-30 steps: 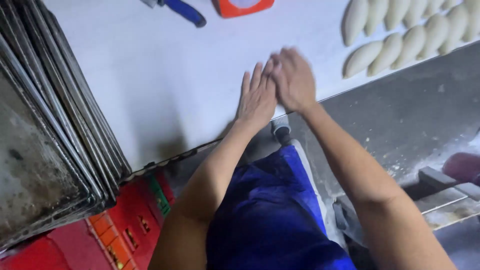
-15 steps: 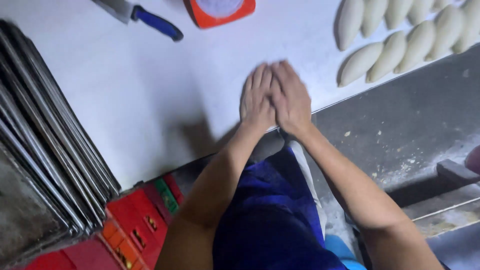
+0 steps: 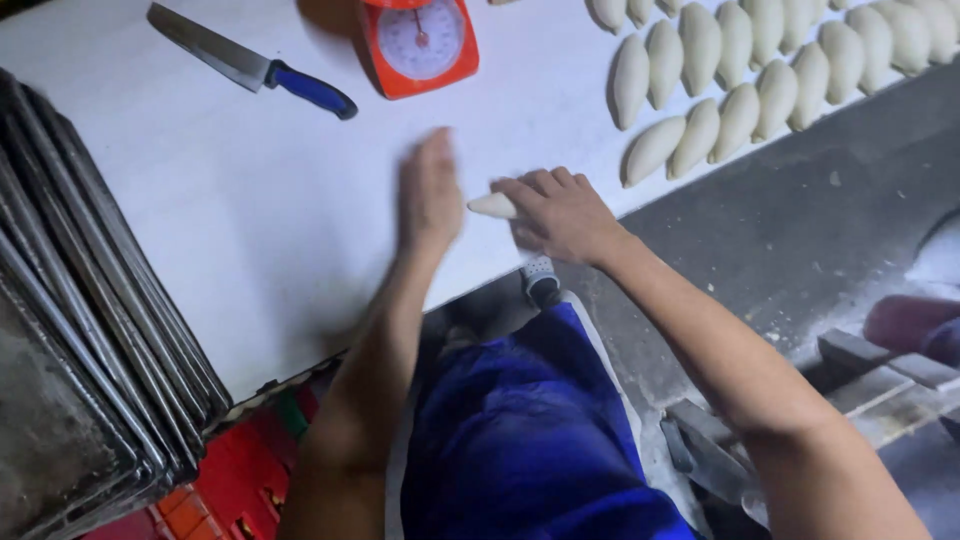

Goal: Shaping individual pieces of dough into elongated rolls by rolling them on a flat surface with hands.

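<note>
Dough piece [image 3: 495,205], pale and tapered, lies on the white table [image 3: 250,230], mostly hidden under the right hand [image 3: 560,213], whose fingers curl over it. The left hand [image 3: 428,192] is blurred, flat and open, just left of it. Far right, shaped loaves [image 3: 740,70] run off-frame, uncountable. One knife [image 3: 250,70], one red scale [image 3: 420,45].

Matt smooth dough piece [image 3: 495,205], metal trays [image 3: 90,330], plastic scale [image 3: 420,45].

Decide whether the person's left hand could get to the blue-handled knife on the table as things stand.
Probably yes. The left hand lies flat on the white table, and only bare tabletop shows between it and the knife.
</note>
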